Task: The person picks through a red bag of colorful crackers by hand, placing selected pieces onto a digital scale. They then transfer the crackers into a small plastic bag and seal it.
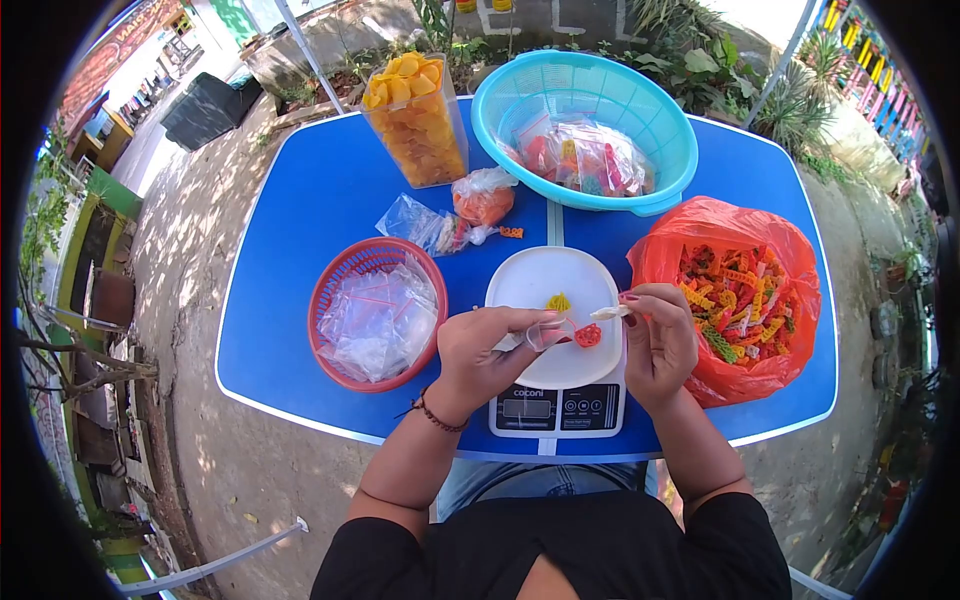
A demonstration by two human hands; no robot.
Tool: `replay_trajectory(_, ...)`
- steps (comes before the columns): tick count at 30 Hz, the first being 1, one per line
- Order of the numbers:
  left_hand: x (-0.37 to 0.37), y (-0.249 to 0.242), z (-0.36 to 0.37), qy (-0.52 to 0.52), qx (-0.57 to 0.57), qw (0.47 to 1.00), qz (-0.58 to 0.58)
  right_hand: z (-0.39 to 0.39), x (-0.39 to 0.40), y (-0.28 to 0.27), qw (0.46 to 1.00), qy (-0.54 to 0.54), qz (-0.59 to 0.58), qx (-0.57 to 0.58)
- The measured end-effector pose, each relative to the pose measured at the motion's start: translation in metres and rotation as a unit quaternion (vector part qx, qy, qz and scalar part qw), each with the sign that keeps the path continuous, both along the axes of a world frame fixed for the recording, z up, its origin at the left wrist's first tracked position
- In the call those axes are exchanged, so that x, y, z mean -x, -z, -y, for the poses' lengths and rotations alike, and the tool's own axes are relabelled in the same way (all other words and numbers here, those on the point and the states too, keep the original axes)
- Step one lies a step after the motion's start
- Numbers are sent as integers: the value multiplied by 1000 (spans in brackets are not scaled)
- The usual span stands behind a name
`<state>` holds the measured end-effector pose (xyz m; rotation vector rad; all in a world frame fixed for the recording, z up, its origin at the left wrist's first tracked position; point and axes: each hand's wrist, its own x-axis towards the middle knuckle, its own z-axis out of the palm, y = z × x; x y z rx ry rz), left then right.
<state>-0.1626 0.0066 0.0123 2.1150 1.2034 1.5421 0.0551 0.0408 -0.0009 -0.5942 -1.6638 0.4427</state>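
Note:
Both of my hands hold a small clear plastic bag over a white plate on a digital scale. My left hand pinches the bag's left side, and my right hand pinches its mouth on the right. A red spiral snack piece sits inside the bag. One yellow snack piece lies on the plate. Right of my right hand, an open red plastic bag is full of colourful spiral snacks.
A red basket with empty clear bags stands at left on the blue table. Behind it are a clear tub of yellow chips, a turquoise basket of packed bags, and two loose filled bags.

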Motion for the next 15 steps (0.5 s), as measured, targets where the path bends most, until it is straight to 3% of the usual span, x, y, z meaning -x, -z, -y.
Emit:
replay_trajectory(4, -7, 5, 0, 33, -23, 998, -43, 6, 6, 3, 996, -58, -64, 5)
replay_trajectory(7, -6, 7, 0, 35, -16, 999, -33, 3, 1, -4, 997, -49, 34, -57)
replay_trajectory(13, -5, 3, 1, 27, -1, 999, -31, 4, -1, -7, 998, -14, 19, -62)
replay_trajectory(15, -5, 4, 1, 35, 0, 999, -39, 3, 0, -10, 992, -18, 87, -86)
